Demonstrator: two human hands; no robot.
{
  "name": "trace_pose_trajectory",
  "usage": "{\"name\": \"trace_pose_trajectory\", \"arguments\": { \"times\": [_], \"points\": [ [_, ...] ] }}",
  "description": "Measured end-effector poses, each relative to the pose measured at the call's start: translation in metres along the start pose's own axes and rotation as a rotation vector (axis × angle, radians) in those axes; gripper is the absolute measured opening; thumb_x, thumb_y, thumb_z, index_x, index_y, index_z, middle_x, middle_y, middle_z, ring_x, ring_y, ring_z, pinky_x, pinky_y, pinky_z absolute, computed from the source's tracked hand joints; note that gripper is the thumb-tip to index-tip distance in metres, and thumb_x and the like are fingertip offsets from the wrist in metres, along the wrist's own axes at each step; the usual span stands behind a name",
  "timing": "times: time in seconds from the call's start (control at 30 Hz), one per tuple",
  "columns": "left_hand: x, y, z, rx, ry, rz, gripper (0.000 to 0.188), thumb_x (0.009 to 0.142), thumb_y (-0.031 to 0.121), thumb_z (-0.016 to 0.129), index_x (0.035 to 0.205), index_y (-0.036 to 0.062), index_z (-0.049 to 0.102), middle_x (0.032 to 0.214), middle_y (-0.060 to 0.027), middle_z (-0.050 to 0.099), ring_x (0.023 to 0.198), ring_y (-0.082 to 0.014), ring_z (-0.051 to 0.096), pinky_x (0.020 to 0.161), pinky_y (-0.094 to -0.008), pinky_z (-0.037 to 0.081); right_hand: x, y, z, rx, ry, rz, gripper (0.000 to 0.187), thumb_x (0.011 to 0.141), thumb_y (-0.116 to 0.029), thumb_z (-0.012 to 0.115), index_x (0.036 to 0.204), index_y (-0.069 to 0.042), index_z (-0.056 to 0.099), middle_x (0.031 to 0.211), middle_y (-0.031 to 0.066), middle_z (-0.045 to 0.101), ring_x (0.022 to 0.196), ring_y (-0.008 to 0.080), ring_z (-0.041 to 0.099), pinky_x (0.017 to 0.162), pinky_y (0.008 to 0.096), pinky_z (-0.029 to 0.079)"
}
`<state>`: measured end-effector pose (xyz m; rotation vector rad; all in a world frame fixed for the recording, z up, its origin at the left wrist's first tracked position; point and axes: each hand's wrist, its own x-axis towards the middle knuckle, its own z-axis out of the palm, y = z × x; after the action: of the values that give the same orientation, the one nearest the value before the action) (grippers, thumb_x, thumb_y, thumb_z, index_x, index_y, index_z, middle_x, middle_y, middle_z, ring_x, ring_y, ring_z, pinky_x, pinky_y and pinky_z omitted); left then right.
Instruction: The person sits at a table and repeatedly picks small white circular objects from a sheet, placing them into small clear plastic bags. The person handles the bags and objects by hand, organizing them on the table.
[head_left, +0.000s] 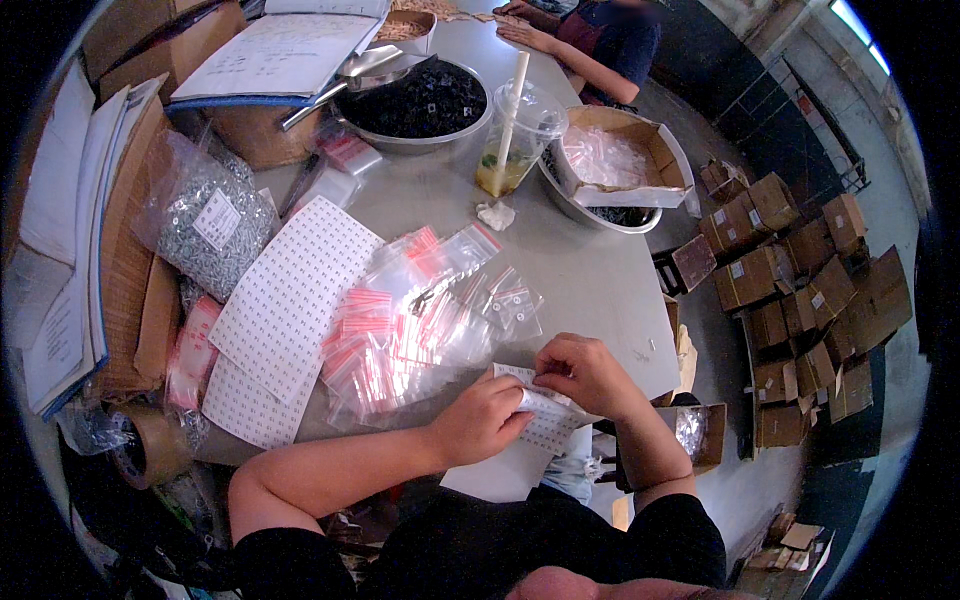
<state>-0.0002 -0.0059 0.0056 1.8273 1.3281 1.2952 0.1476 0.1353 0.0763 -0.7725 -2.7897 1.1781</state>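
My left hand [478, 420] is closed on a white sheet of small printed labels [548, 428], which bends over near the table's front edge. The sheet's lower part hangs in front of my body, its plain side showing. My right hand [582, 372] is at the sheet's upper edge with thumb and fingers pinched together. Whatever lies between those fingertips is too small to make out. Just beyond my left hand lies a loose pile of clear zip bags [400, 330] with red strips. Left of the pile, more label sheets [290, 290] overlap on the table.
A bag of metal screws [215, 205] stands at left beside cardboard. Farther off are a bowl of black parts [420, 105] with a metal scoop [365, 70], a plastic cup [510, 150] with a straw, and an open box [625, 160] on another bowl. Another person [605, 50] sits at the far end.
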Motion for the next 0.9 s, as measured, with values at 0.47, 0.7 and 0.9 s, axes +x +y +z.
{"name": "trace_pose_trajectory", "arguments": {
  "times": [0.47,0.7,0.9],
  "points": [
    [0.001,-0.001,-0.001,-0.020,0.022,-0.053,0.020,0.084,0.014,0.064,0.080,-0.0041,0.056,0.091,-0.0188,0.058,0.086,-0.0381,0.055,0.082,-0.0443,0.045,0.069,0.032,-0.015,0.044,0.098,0.027,0.017,0.078,-0.002,0.065,0.093,-0.004,0.059,0.084,0.0128,0.062,0.080,0.0279,0.061,0.071,0.0371,0.049],
    [0.001,-0.002,-0.002,-0.010,0.004,-0.016,0.021,0.085,0.013,0.064,0.079,-0.0044,0.055,0.091,-0.0191,0.058,0.087,-0.0374,0.056,0.084,-0.0440,0.043,0.085,0.055,0.007,-0.241,0.345,-0.060,0.022,0.074,-0.001,0.066,0.093,-0.005,0.055,0.094,0.0182,0.058,0.091,0.0388,0.057,0.077,0.0435,0.048],
    [0.001,-0.002,0.001,-0.004,0.025,-0.002,0.020,0.084,0.013,0.065,0.079,-0.0041,0.055,0.090,-0.0192,0.058,0.086,-0.0369,0.056,0.085,-0.0439,0.043,0.081,0.051,-0.031,-0.270,0.208,0.089,0.022,0.076,-0.009,0.067,0.092,-0.004,0.053,0.088,0.0178,0.060,0.083,0.0376,0.060,0.073,0.0449,0.048]
  ]
}}
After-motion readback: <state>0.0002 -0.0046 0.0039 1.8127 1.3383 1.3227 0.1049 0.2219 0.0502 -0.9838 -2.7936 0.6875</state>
